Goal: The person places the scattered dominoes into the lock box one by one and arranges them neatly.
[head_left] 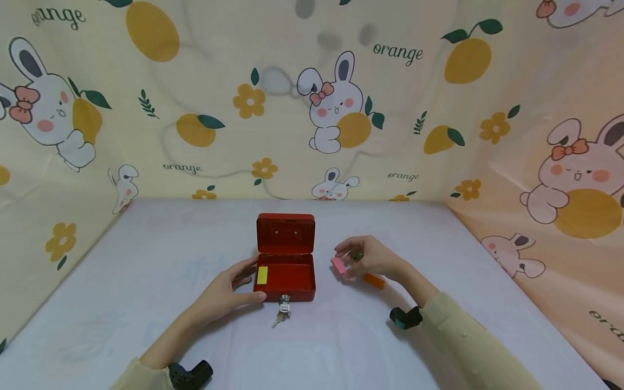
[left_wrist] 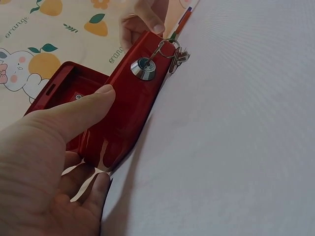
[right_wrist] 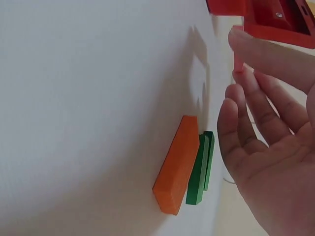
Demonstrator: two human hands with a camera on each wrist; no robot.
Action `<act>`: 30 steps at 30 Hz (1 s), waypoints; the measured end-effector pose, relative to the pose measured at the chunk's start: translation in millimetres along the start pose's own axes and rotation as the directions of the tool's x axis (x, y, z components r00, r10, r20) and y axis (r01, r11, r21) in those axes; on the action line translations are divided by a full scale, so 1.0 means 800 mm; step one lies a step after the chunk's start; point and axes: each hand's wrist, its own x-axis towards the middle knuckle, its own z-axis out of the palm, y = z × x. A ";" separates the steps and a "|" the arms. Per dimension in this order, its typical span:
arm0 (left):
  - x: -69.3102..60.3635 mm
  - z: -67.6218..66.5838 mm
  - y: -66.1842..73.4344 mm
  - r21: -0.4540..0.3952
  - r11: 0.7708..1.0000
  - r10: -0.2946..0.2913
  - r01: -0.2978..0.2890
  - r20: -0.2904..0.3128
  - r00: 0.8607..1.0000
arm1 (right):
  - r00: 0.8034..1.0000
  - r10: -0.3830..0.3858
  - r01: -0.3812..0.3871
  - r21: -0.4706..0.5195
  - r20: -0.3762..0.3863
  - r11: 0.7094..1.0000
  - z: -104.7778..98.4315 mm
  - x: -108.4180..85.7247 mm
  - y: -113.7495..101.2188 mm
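Observation:
A red metal cash box (head_left: 302, 296) stands on the table with its lid (head_left: 285, 234) raised. Inside, at the left, lies a yellow block (head_left: 262, 275). My left hand (head_left: 219, 295) grips the box's left side, thumb on the front wall and fingers round the side. Keys (head_left: 281, 316) hang from the lock at the front. To the right of the box, my right hand (head_left: 374, 257) pinches a pink block (right_wrist: 238, 59) between thumb and fingertips, held just above the table. Below that hand lie an orange block (right_wrist: 177, 164) and green blocks (right_wrist: 198, 172), partly hidden in the head view.
A white cloth covers the table (head_left: 302, 346). Behind and at the sides hangs a backdrop (head_left: 219, 65) printed with rabbits and oranges. Black devices (head_left: 191, 375) are worn on both wrists, near the light sleeves.

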 end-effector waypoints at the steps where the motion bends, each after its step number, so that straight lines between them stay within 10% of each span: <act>1: 0.000 0.000 0.000 0.002 1.000 -0.002 0.002 -0.002 1.000 | 1.000 0.001 -0.001 0.000 -0.010 1.000 0.001 0.000 -0.001; 30: 0.001 0.004 -0.002 0.027 0.999 -0.033 0.033 -0.017 0.999 | 0.985 0.030 -0.021 0.056 -0.168 0.998 0.017 -0.027 0.001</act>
